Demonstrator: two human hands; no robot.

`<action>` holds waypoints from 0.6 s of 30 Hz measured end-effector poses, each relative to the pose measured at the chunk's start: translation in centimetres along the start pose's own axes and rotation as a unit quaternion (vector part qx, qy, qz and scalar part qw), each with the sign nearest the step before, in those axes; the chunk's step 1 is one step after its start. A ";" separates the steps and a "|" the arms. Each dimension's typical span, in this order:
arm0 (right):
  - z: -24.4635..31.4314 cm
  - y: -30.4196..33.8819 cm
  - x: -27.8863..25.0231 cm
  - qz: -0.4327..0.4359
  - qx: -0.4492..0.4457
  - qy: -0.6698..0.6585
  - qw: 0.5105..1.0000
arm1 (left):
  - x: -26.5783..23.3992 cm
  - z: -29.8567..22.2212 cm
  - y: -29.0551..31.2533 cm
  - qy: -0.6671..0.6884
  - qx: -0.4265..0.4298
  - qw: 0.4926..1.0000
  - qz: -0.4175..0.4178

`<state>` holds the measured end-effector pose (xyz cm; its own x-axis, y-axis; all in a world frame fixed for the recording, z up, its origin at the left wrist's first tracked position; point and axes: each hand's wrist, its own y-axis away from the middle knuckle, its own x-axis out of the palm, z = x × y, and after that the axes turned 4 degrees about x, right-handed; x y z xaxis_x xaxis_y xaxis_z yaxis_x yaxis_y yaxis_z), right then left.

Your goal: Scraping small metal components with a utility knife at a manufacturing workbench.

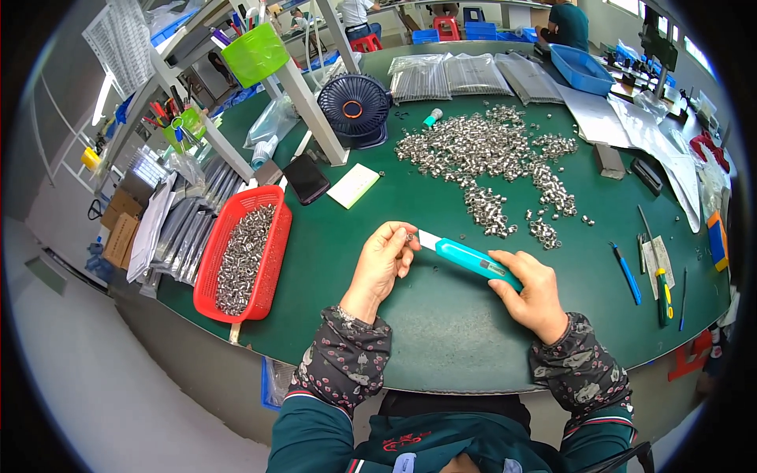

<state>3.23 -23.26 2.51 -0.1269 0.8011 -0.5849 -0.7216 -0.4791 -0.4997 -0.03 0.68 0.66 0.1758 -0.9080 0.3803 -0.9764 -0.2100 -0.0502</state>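
Observation:
My right hand [535,292] is wrapped round the teal handle of a utility knife [471,258]. Its pale blade points left and meets the fingertips of my left hand [382,264]. Between thumb and forefinger, the left hand pinches a small metal ring [410,236], partly hidden by the fingers. A wide pile of small silver metal rings [481,150] lies on the green table beyond my hands. To the left stands a red plastic basket [206,288] filled with more of these metal pieces.
A black fan [354,108], a phone [306,179] and a yellow note pad [352,186] lie beyond the basket. On the right are a blue-handled tool [627,273], a screwdriver [663,298] and a metal block [609,162]. A blue tray [581,69] stands far back; people sit beyond.

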 end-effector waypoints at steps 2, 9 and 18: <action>0.1 -0.1 0.1 0.005 -0.001 -0.005 1.000 | -0.2 0.0 0.1 -0.001 0.000 1.000 -0.001; -0.2 0.1 0.0 0.032 -0.008 -0.023 0.999 | 0.1 -0.1 0.1 -0.086 -0.005 0.996 0.016; -1.3 -0.8 -1.7 -0.190 0.107 -0.180 0.959 | 1.7 -0.8 -1.6 0.029 -0.067 0.996 -0.051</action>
<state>4.86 -24.74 3.09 -0.0260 0.9937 -0.1091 -0.8810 -0.0743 -0.4672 1.74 -0.19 2.16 0.2705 -0.8616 0.4296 -0.9627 -0.2458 0.1131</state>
